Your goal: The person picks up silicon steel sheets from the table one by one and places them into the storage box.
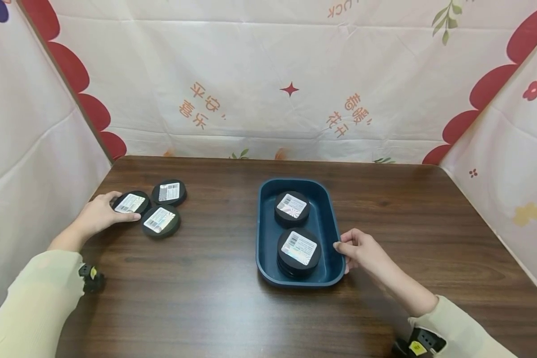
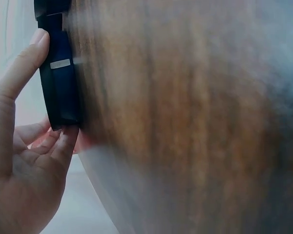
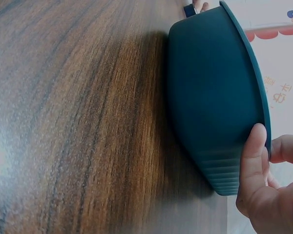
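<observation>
At the left of the head view, my left hand [image 1: 99, 216] grips a flat black disc [image 1: 131, 203] with a white barcode label, thumb on the near side and fingers on the far side. The left wrist view has that black disc [image 2: 63, 87] edge-on, between thumb and fingers. Two similar labelled discs lie close beside it, one behind [image 1: 169, 192] and one in front [image 1: 160, 221]. My right hand [image 1: 362, 252] pinches the right rim of a dark blue tray [image 1: 263, 238]. In the right wrist view, the tray's side wall [image 3: 210, 87] is in front of that hand [image 3: 271, 195].
Inside the tray, a black disc [image 1: 292, 209] sits towards the back and a stack of discs [image 1: 299, 252] towards the front. The brown wooden table [image 1: 197, 298] ends at a patterned white cloth [image 1: 250, 64] behind and on both sides.
</observation>
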`<state>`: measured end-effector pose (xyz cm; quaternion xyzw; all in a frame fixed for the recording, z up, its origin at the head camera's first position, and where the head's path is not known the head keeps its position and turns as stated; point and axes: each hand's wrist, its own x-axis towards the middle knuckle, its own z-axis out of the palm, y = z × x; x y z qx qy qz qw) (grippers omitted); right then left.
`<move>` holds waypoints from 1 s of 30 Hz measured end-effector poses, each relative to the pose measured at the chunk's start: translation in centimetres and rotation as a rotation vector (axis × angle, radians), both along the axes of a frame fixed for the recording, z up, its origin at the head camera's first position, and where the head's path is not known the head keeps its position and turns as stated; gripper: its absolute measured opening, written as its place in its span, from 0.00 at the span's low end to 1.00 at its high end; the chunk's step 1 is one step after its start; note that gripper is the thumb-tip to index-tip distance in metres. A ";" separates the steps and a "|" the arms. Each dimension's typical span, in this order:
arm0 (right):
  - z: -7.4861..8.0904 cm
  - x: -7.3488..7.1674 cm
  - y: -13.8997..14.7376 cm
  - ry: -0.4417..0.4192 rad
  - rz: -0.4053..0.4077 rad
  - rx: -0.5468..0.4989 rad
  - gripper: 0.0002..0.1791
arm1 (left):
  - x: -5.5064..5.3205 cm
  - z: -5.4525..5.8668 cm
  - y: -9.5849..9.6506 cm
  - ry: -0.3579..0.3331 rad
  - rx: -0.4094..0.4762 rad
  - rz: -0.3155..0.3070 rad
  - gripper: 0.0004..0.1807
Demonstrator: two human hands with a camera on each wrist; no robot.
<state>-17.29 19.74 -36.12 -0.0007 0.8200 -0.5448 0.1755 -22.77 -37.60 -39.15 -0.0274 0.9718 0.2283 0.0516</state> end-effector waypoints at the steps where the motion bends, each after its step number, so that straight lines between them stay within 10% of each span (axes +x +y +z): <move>1: 0.0 0.0 0.0 -0.001 -0.001 0.003 0.15 | 0.1 0.0 0.0 0.004 0.006 0.009 0.56; 30: -0.3 0.0 0.1 0.002 0.005 -0.008 0.16 | 2.3 0.3 -1.6 0.068 0.066 0.167 0.56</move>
